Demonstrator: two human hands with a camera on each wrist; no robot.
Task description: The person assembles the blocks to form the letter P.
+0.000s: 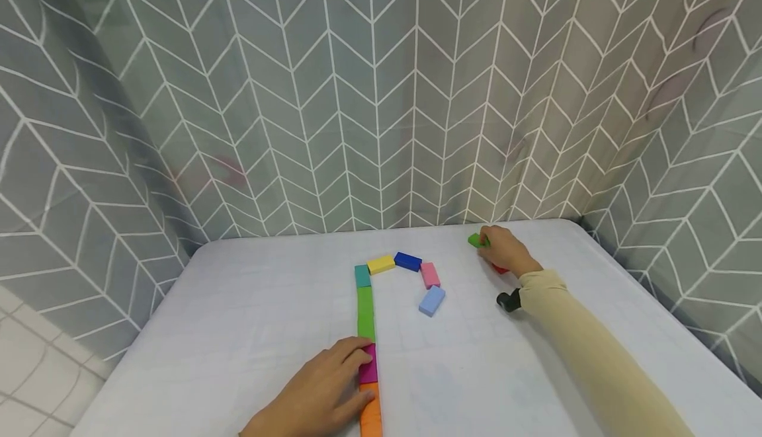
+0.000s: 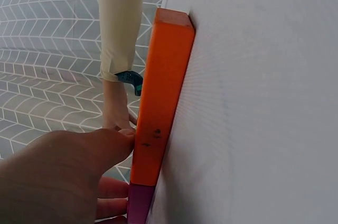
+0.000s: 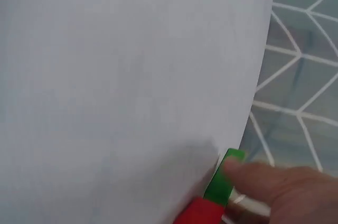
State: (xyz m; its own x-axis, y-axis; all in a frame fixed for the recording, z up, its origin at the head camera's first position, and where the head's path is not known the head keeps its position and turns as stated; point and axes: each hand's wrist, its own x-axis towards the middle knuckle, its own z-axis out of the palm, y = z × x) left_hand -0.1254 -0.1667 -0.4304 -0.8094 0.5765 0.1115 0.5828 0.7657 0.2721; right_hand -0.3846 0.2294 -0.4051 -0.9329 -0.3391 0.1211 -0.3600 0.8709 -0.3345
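Note:
My left hand rests along a straight row of blocks, fingertips over the magenta block and thumb against the orange block. In the left wrist view the orange block's long side shows, with dark specks. Farther up the row come a long green block and a teal block. At the far right of the table, my right hand pinches a small green block. A red block lies right at its end, mostly covered by the hand in the head view.
From the teal block, a yellow block, a dark blue block, a pink block and a light blue block curve round to the right. The white table ends at a patterned curtain. A black device sits at my right wrist.

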